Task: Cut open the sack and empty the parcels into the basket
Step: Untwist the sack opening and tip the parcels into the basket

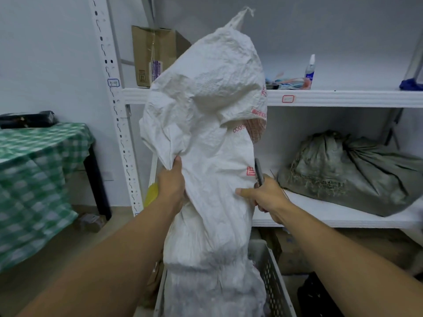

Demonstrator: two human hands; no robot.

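Your left hand (pixel 170 186) grips a fold of the sack (pixel 206 138); your right hand (pixel 263 194) pinches its other edge while clasping scissors (pixel 259 171), blades up; risk: they could nick the parcels or your wrist; the sack stands upright, mouth down in the basket (pixel 272 280), long axis vertical.

Dim, flat, cool indoor light; soft shadows; wide-angle bending at edges; checked cloth (pixel 34 179) blurred.
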